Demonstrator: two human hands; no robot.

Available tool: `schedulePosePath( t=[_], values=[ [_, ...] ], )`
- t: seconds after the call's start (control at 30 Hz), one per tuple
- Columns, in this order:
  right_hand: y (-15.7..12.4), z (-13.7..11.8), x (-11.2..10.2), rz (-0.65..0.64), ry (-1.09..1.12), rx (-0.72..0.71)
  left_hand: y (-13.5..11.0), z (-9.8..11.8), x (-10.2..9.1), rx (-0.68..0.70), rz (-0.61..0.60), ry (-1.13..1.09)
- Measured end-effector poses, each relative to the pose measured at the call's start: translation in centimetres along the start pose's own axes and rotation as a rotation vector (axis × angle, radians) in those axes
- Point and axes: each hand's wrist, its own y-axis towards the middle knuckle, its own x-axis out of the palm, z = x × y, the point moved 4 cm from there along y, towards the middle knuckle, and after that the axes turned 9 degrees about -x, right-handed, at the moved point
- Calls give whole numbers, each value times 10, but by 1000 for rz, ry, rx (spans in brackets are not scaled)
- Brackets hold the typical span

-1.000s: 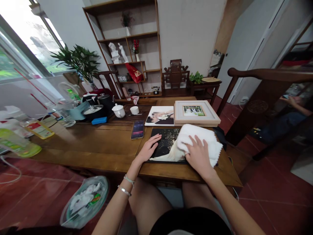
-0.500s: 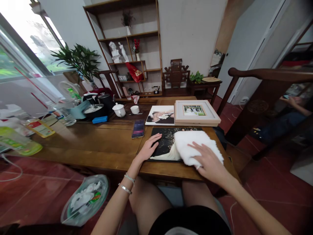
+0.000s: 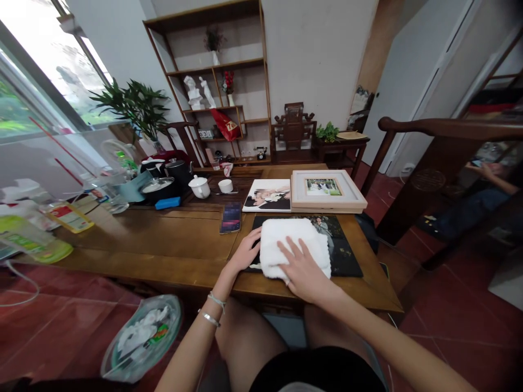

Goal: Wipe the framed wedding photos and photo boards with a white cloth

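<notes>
A dark photo print (image 3: 345,247) lies flat near the table's front edge. My left hand (image 3: 245,251) rests at its left edge with fingers stretched out, the fingertips against a folded white towel (image 3: 267,247). Spread flat on top of that towel is my right hand (image 3: 300,269), pressing it onto the print. Most of the print's left and middle is hidden under the towel; a figure shows at its upper right.
Behind the print lie a smaller photo panel (image 3: 267,196) and a pale framed photo (image 3: 330,204). A phone (image 3: 231,218) is to their left. Further left are a white lidded cup (image 3: 199,187), a blue sponge (image 3: 168,203) and bottles. A waste bin (image 3: 169,340) stands below.
My right hand has slid the towel leftward across the print, baring its right side and covering the pale dress area. My left hand has stayed nearly in place.
</notes>
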Motion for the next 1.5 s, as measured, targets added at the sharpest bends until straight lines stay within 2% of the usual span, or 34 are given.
schedulePosePath(
  t=[0.07, 0.13, 0.3, 0.37, 0.43, 0.53, 0.67, 0.77, 0.83, 0.93, 1.07, 1.17, 1.23, 1.33, 1.5],
  values=[
    [-16, -2, -3, -21, 53, -83, 0, 0, 0, 7, -11, 1],
    [-38, 9, -8, -45, 84, -92, 0, 0, 0, 7, -7, 2],
    [-78, 68, -22, -35, -13, 121, -1, -1, 1, 3, -1, -6],
    [-78, 87, -24, -30, -80, 207, 1, -3, 1, -2, -6, -9],
    [-68, 94, -24, -29, -121, 249, 4, -5, 2, -20, -4, -10],
    [-42, 83, -19, -2, -128, 225, 9, -9, 4, -49, 22, 7],
    [-17, 48, -7, 80, -92, 114, 11, -11, 7, -58, 66, 28],
    [-17, 27, 0, 99, -46, 46, 10, -9, 8, -58, 76, 29],
    [-24, 21, 2, 92, -8, 21, 9, -8, 7, -56, 76, 22],
    [-41, 31, -1, 90, 18, 41, 8, -6, 6, -66, 60, 3],
    [-59, 70, -7, 106, -80, 211, 7, -6, 5, -81, 63, -16],
    [-57, 93, -9, 94, -154, 357, 7, -5, 6, -75, 79, -23],
    [-49, 94, -8, 87, -164, 389, 7, -5, 6, -72, 88, -20],
    [-30, 69, -4, 78, -125, 307, 6, -5, 6, -71, 93, -3],
    [-19, 7, 2, 20, 7, 33, 5, -1, 4, -65, 62, 11]
  ],
)
